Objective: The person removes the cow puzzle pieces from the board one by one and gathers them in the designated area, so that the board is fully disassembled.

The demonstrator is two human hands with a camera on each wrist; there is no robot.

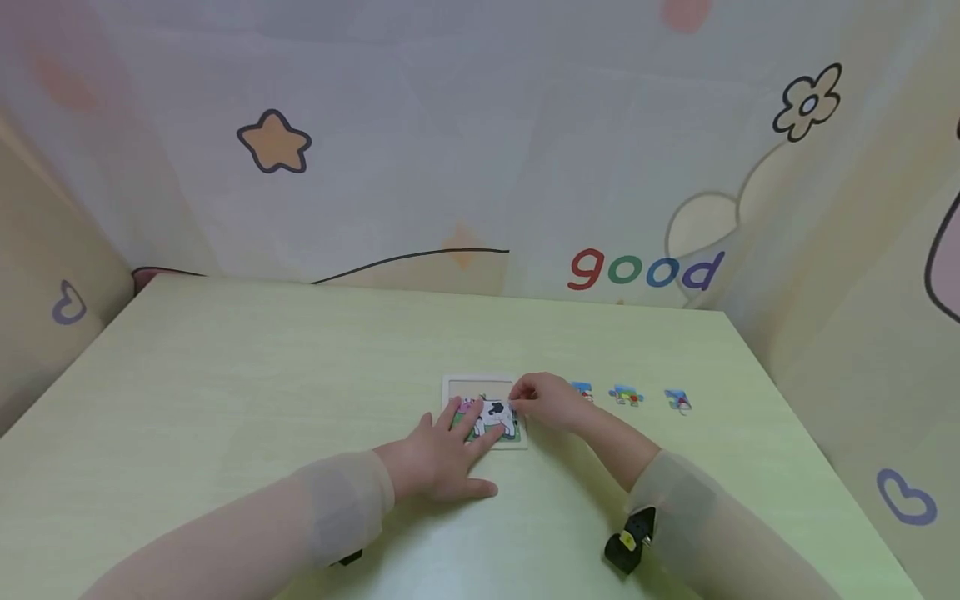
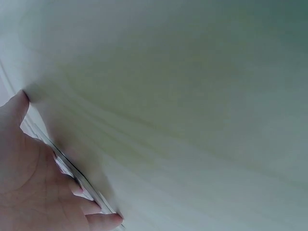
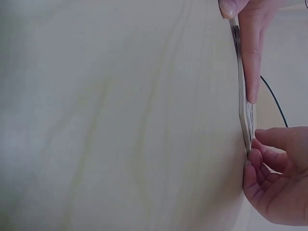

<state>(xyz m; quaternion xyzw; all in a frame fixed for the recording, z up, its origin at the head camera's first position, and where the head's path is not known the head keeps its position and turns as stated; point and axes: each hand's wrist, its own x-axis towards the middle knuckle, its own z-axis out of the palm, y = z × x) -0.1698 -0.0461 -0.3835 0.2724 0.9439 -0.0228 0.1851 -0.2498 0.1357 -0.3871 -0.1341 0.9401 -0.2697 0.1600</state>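
A small jigsaw puzzle with a cow picture (image 1: 496,410) lies in a white-rimmed tray (image 1: 486,377) on the table. My left hand (image 1: 450,462) rests on it with fingers spread, pressing down on the picture. At the tray's right side my right hand (image 1: 551,401) pinches a small puzzle piece (image 1: 513,408), mostly hidden by thumb and fingers. The upper part of the tray shows bare backing. In the right wrist view, the right hand's fingertips (image 3: 251,161) touch the tray's edge (image 3: 242,91).
Right of the right hand lie three loose puzzle pieces: one (image 1: 582,389) partly behind the hand, another (image 1: 626,395) and a third (image 1: 678,401). The pale table (image 1: 262,375) ends at a printed cloth backdrop (image 1: 420,150), with cloth on both sides.
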